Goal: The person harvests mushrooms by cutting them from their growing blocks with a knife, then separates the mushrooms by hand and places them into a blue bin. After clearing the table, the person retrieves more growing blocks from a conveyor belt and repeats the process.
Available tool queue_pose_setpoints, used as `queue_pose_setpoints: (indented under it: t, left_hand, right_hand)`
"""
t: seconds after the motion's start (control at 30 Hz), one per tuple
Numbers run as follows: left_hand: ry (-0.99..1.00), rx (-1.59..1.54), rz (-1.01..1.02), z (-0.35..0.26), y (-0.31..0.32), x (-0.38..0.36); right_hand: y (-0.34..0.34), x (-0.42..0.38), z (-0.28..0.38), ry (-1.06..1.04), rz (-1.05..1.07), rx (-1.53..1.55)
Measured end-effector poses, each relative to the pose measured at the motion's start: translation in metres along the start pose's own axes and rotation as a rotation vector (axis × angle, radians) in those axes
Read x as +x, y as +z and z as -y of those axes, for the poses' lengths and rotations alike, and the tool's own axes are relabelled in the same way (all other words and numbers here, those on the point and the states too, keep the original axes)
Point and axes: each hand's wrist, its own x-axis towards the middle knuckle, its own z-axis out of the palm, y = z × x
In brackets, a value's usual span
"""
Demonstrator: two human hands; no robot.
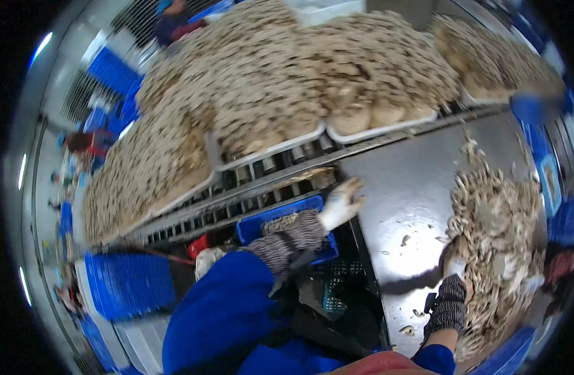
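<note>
My left hand (343, 203), in a white glove with a striped cuff, is over the left edge of the metal table (393, 162). Its fingers are apart and hold nothing. Just below that hand is a blue basket (256, 225) with small mushroom pieces inside, partly covered by my forearm. My right hand (455, 267), also gloved in white, is at the left side of a large heap of loose mushrooms (496, 219). A brownish clump lies at its fingertips, and the fingers themselves are hidden or blurred.
Large mushroom clusters in white trays (387, 130) line a roller conveyor (268, 165) across the front. Stacked blue crates (129, 284) stand at the lower left. A person (171, 25) is beyond the clusters at the top left. More people are at the far left.
</note>
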Motion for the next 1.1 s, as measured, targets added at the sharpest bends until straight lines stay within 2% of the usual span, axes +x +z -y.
queue_pose_setpoints:
  t: [0.03,0.07,0.1,0.13,0.17,0.2,0.23,0.27,0.3,0.33,0.37,0.4,0.43,0.47,0.53,0.57,0.6,0.63,0.67,0.7,0.73,0.77,0.8,0.83,0.87,0.93,0.97,1.0,1.07,1.1]
  left_hand:
    - [-0.115,0.059,-0.073,0.031,-0.041,-0.042]
    - [-0.237,0.118,-0.145,0.059,-0.082,-0.089]
    - [-0.425,0.022,-0.243,0.085,-0.12,-0.136]
    - [-0.468,0.078,-0.284,0.147,-0.149,-0.189]
    - [-0.705,0.002,-0.384,0.12,-0.203,-0.221]
    - [-0.669,-0.019,-0.535,0.18,-0.225,-0.274]
    - [-0.753,0.06,-0.69,0.185,-0.257,-0.302]
    - [-0.783,0.055,-0.802,0.195,-0.285,-0.332]
    - [-0.827,-0.18,-0.926,0.296,-0.286,-0.389]
    - [-0.848,-0.106,-0.936,0.294,-0.307,-0.401]
    - [-0.871,-0.031,-0.946,0.274,-0.334,-0.405]
    - [-0.897,-0.193,-1.029,0.251,-0.35,-0.402]
    - [-0.905,-0.098,-1.061,0.234,-0.36,-0.399]
    - [-0.722,-0.162,-1.077,0.277,-0.354,-0.414]
    - [-0.828,-0.139,-0.995,0.268,-0.353,-0.411]
    - [-0.787,-0.224,-0.956,0.258,-0.354,-0.409]
    - [-0.925,-0.462,-0.911,0.261,-0.349,-0.407]
    - [-0.878,-0.179,-0.883,0.28,-0.329,-0.415]
    - [-0.84,-0.234,-0.81,0.263,-0.323,-0.418]
    - [-0.863,-0.304,-0.732,0.275,-0.306,-0.429]
    - [-0.877,-0.266,-0.788,0.221,-0.31,-0.428]
    - [-0.854,-0.202,-0.694,0.222,-0.296,-0.444]
    - [-1.047,-0.115,-0.709,0.155,-0.313,-0.444]
    - [-1.095,-0.188,-0.466,0.198,-0.28,-0.47]
    - [-0.968,-0.125,-0.423,0.246,-0.232,-0.5]
    - [-1.095,-0.253,-0.237,0.202,-0.241,-0.531]
    - [-1.046,-0.225,-0.228,0.21,-0.228,-0.555]
    - [-1.131,-0.198,-0.147,0.223,-0.22,-0.575]
    - [-1.238,-0.22,-0.324,0.232,-0.214,-0.61]
    - [-1.282,-0.233,-0.38,0.235,-0.216,-0.623]
  right_hand:
    - [-0.028,0.011,0.006,0.157,0.479,0.105]
    - [-0.039,0.003,0.014,0.072,0.007,0.024]
    - [-0.097,0.018,0.038,0.385,0.325,0.074]
    - [-0.1,0.01,0.042,0.271,-0.12,0.206]
    - [-0.108,0.011,0.049,0.449,0.065,0.237]
    - [-0.128,0.004,0.066,0.413,-0.128,0.274]
    - [-0.125,0.0,0.068,0.389,-0.122,0.362]
    - [-0.163,-0.003,0.104,0.397,-0.267,0.404]
    - [-0.189,-0.007,0.122,0.445,-0.051,0.578]
    - [-0.245,-0.002,0.159,0.685,0.263,0.511]
    - [-0.227,-0.016,0.172,0.442,-0.028,0.574]
    - [-0.21,-0.027,0.182,0.341,-0.137,0.619]
    - [-0.212,-0.031,0.197,0.333,-0.042,0.631]
    - [-0.192,-0.038,0.212,0.268,-0.171,0.628]
    - [-0.211,-0.045,0.251,0.127,-0.176,0.55]
    - [-0.224,-0.05,0.27,0.129,-0.08,0.564]
    - [-0.238,-0.052,0.286,0.134,0.017,0.574]
    - [-0.242,-0.053,0.295,0.145,0.12,0.582]
    - [-0.246,-0.053,0.298,0.122,0.114,0.586]
    - [-0.249,-0.05,0.301,0.161,0.162,0.49]
    - [-0.247,-0.047,0.302,0.199,0.209,0.393]
    - [-0.245,-0.042,0.299,0.177,0.236,0.383]
    - [-0.232,-0.038,0.293,0.1,0.165,0.425]
    - [-0.212,-0.032,0.283,0.072,0.175,0.502]
    - [-0.197,-0.026,0.276,0.045,0.188,0.577]
    - [-0.181,-0.02,0.27,0.037,0.229,0.554]
    - [-0.185,-0.017,0.275,0.051,0.268,0.525]
    - [-0.191,-0.014,0.277,0.04,0.266,0.528]
    - [-0.218,-0.009,0.281,0.17,0.43,0.508]
    - [-0.181,0.002,0.27,0.209,0.52,0.646]
